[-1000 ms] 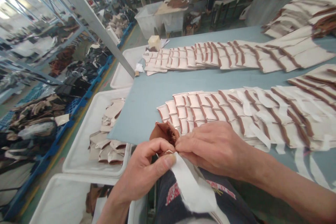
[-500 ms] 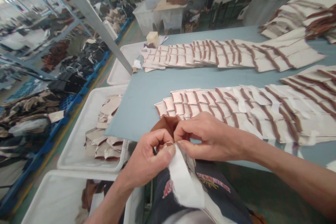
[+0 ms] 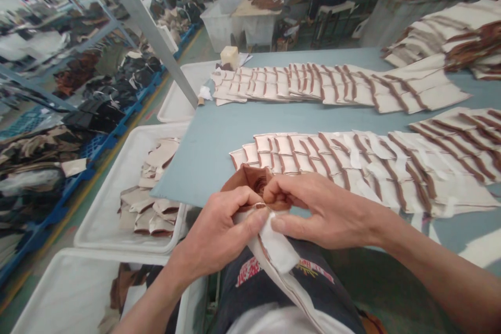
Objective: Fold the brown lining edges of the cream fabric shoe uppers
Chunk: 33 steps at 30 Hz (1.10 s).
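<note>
Across centre and right stretches the blue tabletop [image 3: 219, 130], carrying an upper row of overlapping brown-edged pieces [image 3: 289, 84], and a lower row [image 3: 303, 151] strewn with white strips [image 3: 354, 155]! Upper left corner, a pale block [image 3: 229, 56]; upper right, a cream-and-brown pile [image 3: 436, 31].

The held piece [image 3: 237, 177] is reddish brown on its inner face and cream on its outer one, with a plain white strip [image 3: 281, 251] against it. The tabletop [image 3: 219, 125] is an even, pale grey-blue. The near row of pieces [image 3: 287, 147] and the far row of pieces [image 3: 309, 83] are cream, crossed by brown edges that make repeating stripes; more white strips [image 3: 355, 155] lighten the near row. The clothing [image 3: 246, 305] is dark navy, with red lettering [image 3: 248, 271] and a yellow emblem [image 3: 308, 270]. The bin [image 3: 102, 201] is white, its scraps [image 3: 154, 214] cream and brown. The block [image 3: 229, 56] is pale yellow, the post [image 3: 144, 26] grey.
</note>
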Tool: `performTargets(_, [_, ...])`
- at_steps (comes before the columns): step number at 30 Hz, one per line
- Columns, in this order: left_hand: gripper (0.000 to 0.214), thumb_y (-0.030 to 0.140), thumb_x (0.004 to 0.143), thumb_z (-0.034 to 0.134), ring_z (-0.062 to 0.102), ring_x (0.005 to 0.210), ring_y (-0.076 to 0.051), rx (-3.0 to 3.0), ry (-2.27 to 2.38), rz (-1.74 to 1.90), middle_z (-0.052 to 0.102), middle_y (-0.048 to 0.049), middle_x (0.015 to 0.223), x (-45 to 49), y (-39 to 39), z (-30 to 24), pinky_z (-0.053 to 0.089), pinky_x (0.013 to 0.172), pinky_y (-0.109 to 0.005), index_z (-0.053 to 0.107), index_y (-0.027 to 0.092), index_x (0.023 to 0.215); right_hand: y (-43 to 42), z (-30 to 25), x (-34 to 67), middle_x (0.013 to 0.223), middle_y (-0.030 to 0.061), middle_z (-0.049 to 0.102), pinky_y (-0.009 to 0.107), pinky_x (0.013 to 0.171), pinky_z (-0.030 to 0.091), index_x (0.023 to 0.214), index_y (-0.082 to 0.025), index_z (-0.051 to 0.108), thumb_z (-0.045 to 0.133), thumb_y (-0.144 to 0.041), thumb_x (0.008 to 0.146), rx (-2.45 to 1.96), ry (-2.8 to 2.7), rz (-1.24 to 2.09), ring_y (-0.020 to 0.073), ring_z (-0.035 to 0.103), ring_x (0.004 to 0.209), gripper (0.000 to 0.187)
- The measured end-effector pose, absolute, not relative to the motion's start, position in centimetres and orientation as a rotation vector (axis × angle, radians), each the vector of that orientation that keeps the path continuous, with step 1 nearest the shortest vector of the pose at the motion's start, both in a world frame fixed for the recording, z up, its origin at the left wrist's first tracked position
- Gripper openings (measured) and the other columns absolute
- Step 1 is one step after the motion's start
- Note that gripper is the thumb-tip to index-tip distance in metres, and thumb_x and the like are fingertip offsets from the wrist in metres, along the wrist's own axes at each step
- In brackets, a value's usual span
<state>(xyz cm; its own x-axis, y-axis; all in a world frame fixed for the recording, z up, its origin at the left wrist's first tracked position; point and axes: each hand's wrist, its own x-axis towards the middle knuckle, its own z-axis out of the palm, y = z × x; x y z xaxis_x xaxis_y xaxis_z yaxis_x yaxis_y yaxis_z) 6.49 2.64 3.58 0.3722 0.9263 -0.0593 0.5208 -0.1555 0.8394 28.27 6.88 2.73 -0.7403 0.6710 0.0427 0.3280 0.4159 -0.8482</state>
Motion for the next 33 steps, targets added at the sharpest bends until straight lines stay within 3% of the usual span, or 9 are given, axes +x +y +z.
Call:
performTargets(5, [0.01,0.014,0.096,0.061,0.064,0.074,-0.008,1.968,1.207,0.625,0.071,0.0055,0.082,5.6,1.5,4.6,0.044,0.071,-0.016,0.068,0.02,0.091,5.5,3.1,27.2,0.066,-0.0068,0.047,0.024,0.061,0.028,0.074,-0.018,0.052,0.065,-0.017,0.084,-0.846,-2.347,1.121,0.0095,0.043,0.061,0.016])
performTargets(10, [0.01,0.01,0.095,0.064,0.067,0.074,-0.008,2.153,1.228,0.788,0.073,0.0046,0.085,5.5,0.7,4.1,0.048,0.072,-0.016,0.063,0.021,0.095,4.7,3.3,26.4,0.065,-0.0062,0.052,0.023,0.06,0.029,0.075,-0.017,0.058,0.057,-0.013,0.086,-0.905,-2.221,1.223,0.0086,0.046,0.06,0.011])
performTargets(14, [0.011,0.01,0.101,0.055,0.071,0.08,-0.012,2.367,1.077,0.854,0.074,-0.001,0.09,5.2,0.4,3.5,0.052,0.075,-0.019,0.058,0.02,0.104,4.5,3.0,26.1,0.06,-0.0069,0.043,0.022,0.053,0.026,0.069,-0.018,0.052,0.053,-0.016,0.08,-0.93,-2.038,1.477,0.0087,0.039,0.056,0.011])
performTargets(19, [0.03,0.006,0.101,0.048,0.072,0.097,-0.019,2.644,0.883,0.816,0.076,-0.0107,0.108,4.1,0.0,2.4,0.057,0.085,-0.028,0.052,0.018,0.128,3.7,2.0,26.2,0.061,-0.0075,0.036,0.02,0.049,0.025,0.068,-0.02,0.046,0.062,-0.029,0.078,-0.838,-1.655,1.942,0.0084,0.031,0.055,0.021])
performTargets(25, [0.024,0.007,0.096,0.054,0.073,0.084,-0.015,2.405,0.902,0.898,0.077,-0.0056,0.096,4.6,-0.9,2.7,0.056,0.077,-0.022,0.055,0.02,0.116,2.8,1.9,26.1,0.063,-0.0059,0.043,0.019,0.048,0.026,0.076,-0.018,0.054,0.065,-0.033,0.076,-0.686,-1.392,2.153,0.0083,0.033,0.054,0.02])
performTargets(28, [0.018,0.007,0.093,0.059,0.071,0.073,-0.01,2.221,1.046,0.882,0.076,0.0005,0.086,5.1,-0.9,3.7,0.053,0.071,-0.017,0.06,0.021,0.104,2.7,2.8,26.1,0.064,-0.0058,0.042,0.02,0.048,0.027,0.072,-0.019,0.05,0.062,-0.03,0.072,-0.837,-1.533,2.021,0.0088,0.034,0.055,0.015])
performTargets(33, [0.011,0.009,0.09,0.063,0.068,0.067,-0.008,2.18,1.112,0.748,0.075,0.0029,0.08,5.7,-0.3,4.7,0.048,0.066,-0.015,0.066,0.019,0.094,2.6,3.6,26.5,0.064,-0.0062,0.044,0.021,0.051,0.03,0.074,-0.018,0.054,0.055,-0.02,0.076,-0.983,-1.856,1.701,0.0092,0.039,0.057,0.003])
